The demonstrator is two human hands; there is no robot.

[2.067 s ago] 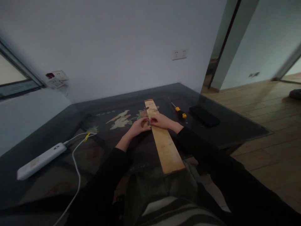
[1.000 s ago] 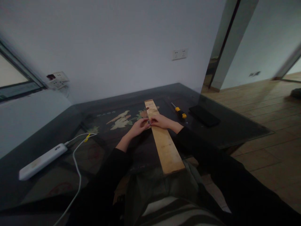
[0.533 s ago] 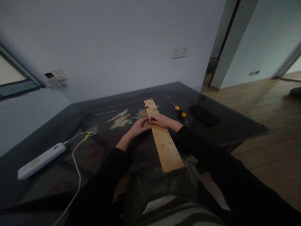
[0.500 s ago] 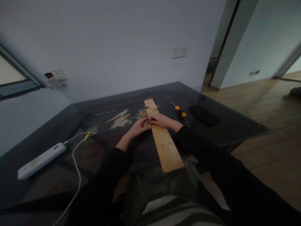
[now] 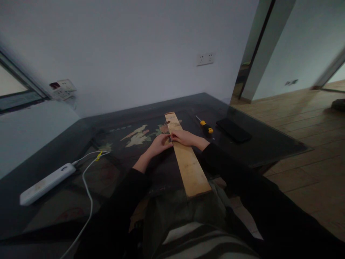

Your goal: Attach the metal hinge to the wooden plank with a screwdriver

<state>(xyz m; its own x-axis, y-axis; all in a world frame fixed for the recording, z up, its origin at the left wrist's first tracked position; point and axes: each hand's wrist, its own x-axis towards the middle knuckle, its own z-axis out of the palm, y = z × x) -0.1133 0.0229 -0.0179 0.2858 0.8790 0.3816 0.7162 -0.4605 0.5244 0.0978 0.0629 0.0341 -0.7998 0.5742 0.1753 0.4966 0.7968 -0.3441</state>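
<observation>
A long, narrow wooden board (image 5: pixel 191 169) lies lengthwise on the dark table, its near end jutting past the table edge over my lap. At the board's left edge my left hand (image 5: pixel 161 144) curls its fingers, thumb low against the wood. My right hand (image 5: pixel 185 138) rests across the board, its fingertips pinched together and meeting those of the left. Between the fingertips sits a small dark piece (image 5: pixel 170 138), too small to make out. To the right of the board lies a screwdriver (image 5: pixel 206 127) with a yellow and black handle.
A black phone-like slab (image 5: pixel 233 131) lies right of the screwdriver. On the left, a white power strip (image 5: pixel 48 184) and its white cable (image 5: pixel 90 201) with a yellow tag cross the dark table (image 5: pixel 280 144), which stands against a wall. Bird and flower pictures decorate its top.
Both hands stay at the same spot on the board, with hardly any visible finger movement. The view has shifted very slightly.
</observation>
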